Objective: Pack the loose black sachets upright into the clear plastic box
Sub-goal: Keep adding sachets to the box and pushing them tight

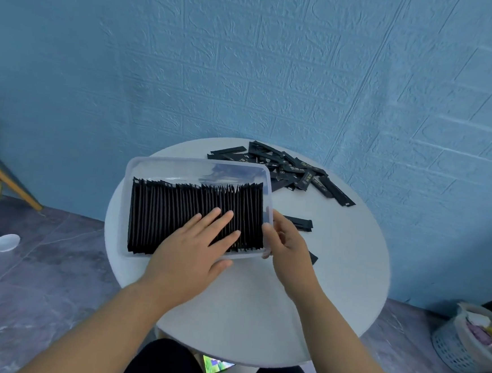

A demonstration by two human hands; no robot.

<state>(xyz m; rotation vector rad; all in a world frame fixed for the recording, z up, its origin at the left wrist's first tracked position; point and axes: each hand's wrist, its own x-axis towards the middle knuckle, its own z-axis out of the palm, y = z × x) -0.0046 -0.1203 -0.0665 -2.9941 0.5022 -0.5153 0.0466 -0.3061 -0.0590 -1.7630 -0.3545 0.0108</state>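
Observation:
A clear plastic box [164,163] stands on the round white table [334,281], its left and middle filled with a tight row of black sachets [163,212] standing upright. My left hand [196,247] lies flat on top of this row with straight fingers, pressing near the right end. My right hand [286,242] grips the box's right wall, thumb at the rim, fingers outside. A pile of loose black sachets [287,167] lies at the table's far edge. One or two single sachets [299,223] lie just right of the box, partly hidden by my right hand.
A blue brick-pattern wall stands right behind the table. On the grey floor are a small white dish [5,242] at left and a laundry-style basket [468,342] with colourful things at right. A wooden furniture leg [6,182] slants at far left.

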